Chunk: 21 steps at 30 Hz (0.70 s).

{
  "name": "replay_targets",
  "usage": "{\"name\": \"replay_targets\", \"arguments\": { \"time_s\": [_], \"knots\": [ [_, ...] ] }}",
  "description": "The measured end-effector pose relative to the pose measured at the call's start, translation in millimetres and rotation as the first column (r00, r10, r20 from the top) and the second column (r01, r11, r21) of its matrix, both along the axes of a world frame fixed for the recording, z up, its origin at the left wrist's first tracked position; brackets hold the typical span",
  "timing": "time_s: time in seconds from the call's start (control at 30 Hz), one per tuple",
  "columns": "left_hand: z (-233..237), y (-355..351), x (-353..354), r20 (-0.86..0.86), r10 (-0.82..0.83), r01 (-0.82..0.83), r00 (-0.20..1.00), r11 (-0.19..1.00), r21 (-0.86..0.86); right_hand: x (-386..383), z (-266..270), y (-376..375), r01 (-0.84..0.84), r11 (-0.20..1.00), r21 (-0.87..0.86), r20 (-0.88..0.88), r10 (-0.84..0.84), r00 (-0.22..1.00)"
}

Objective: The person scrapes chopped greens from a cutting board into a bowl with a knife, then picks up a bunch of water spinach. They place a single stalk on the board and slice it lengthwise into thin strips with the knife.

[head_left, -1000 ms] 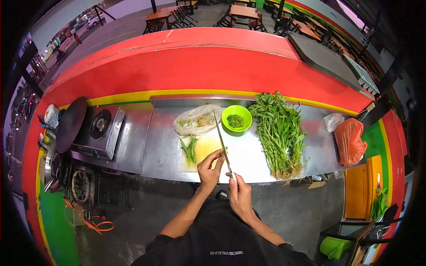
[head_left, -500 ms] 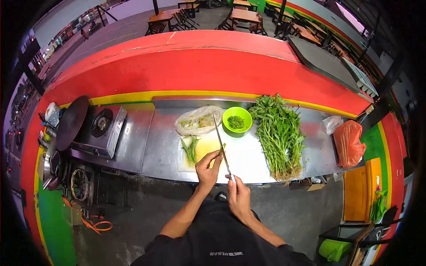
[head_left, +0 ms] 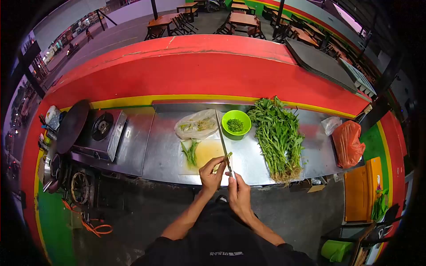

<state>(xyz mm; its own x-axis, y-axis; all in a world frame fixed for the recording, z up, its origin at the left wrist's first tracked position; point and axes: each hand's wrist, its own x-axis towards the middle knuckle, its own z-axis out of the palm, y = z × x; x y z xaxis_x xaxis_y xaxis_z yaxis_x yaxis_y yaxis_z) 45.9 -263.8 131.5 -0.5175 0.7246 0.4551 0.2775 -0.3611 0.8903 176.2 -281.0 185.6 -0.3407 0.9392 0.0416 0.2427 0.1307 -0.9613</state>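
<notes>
Over the near edge of the counter, my right hand point(head_left: 239, 193) grips the handle of a long kitchen knife point(head_left: 222, 133), whose blade points away from me. My left hand point(head_left: 212, 175) has its fingers closed together against the lower blade; what they hold, if anything, is hidden. A small green bit point(head_left: 230, 154) shows at the blade's right side. Below lies a cutting board point(head_left: 208, 150) with a few green leaves point(head_left: 191, 153) on its left. Behind it are a clear plastic bag point(head_left: 188, 128) of trimmings and a lime-green bowl point(head_left: 230, 114) holding chopped greens.
A large bunch of leafy greens with roots point(head_left: 278, 142) lies on the steel counter to the right. Farther right sits an orange plastic bag point(head_left: 348, 144). A gas stove point(head_left: 104, 131) stands at left, and a red wall point(head_left: 177, 71) runs behind.
My left fingers have slid down the blade toward the handle, and the green bit has moved down with them. The knife keeps nearly the same angle in my right hand.
</notes>
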Motion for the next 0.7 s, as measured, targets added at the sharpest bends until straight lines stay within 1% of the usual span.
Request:
{"name": "replay_targets", "arguments": {
  "time_s": [0.03,0.1,0.13,0.23,0.3,0.33,0.37,0.43,0.5,0.57,0.6,0.63,0.67,0.7],
  "knots": [
    [-2.2,0.2,0.5,-0.002,-0.002,0.002,1.000,1.000,0.001,-0.5,0.6,0.3,0.002,1.000,0.003,-0.009,-0.002,1.000],
    [-6.1,0.9,2.2,0.069,-0.022,0.021,0.997,1.000,0.005,-0.1,2.0,1.3,-0.002,1.000,-0.005,-0.011,0.002,1.000],
    [-7.9,1.6,2.2,0.068,-0.022,0.021,0.997,1.000,0.006,0.0,2.3,1.8,-0.008,1.000,-0.015,-0.013,0.008,1.000],
    [-12.3,4.1,3.5,0.113,-0.044,0.047,0.993,0.998,-0.031,0.1,-1.4,4.1,0.002,1.000,0.004,0.005,-0.002,1.000],
    [-13.5,4.9,6.5,0.230,-0.033,0.044,0.973,0.998,-0.045,0.2,-0.8,5.3,0.006,1.000,0.003,0.011,-0.006,1.000],
    [-11.1,1.5,6.1,0.208,-0.024,0.055,0.978,0.988,-0.142,0.3,-0.6,5.8,0.010,1.000,0.002,0.019,-0.010,1.000],
    [-13.5,2.1,6.3,0.207,-0.026,0.056,0.978,0.988,-0.142,0.7,-0.7,6.6,0.012,1.000,0.001,0.019,-0.012,1.000],
    [-14.1,4.2,5.9,0.150,-0.070,0.079,0.986,0.995,-0.054,1.0,-0.9,8.2,-0.007,1.000,-0.027,0.037,0.008,0.999],
    [-13.4,4.4,6.1,0.164,-0.059,0.073,0.985,0.994,-0.079,-0.3,3.4,7.7,-0.006,1.000,-0.014,0.033,0.006,0.999],
    [-11.5,6.6,5.4,0.176,-0.005,0.020,0.984,0.996,-0.082,-1.2,4.6,7.2,-0.003,1.000,-0.002,0.030,0.003,1.000],
    [-9.0,9.2,4.7,0.226,0.003,0.016,0.974,0.997,-0.082,-1.3,4.2,6.9,-0.010,1.000,0.005,0.025,0.010,1.000],
    [-4.5,11.6,3.6,0.237,-0.012,0.018,0.972,1.000,-0.024,-1.7,3.8,6.8,-0.017,1.000,0.012,0.020,0.017,1.000],
    [-3.8,13.9,1.8,0.254,-0.011,0.017,0.967,1.000,-0.020,-3.0,4.7,5.5,-0.005,0.997,0.073,-0.004,0.005,1.000],
    [-2.5,15.8,0.0,0.271,-0.011,0.016,0.962,1.000,-0.015,-2.9,1.8,5.5,-0.007,0.997,0.074,-0.004,0.007,1.000]
  ]
}}
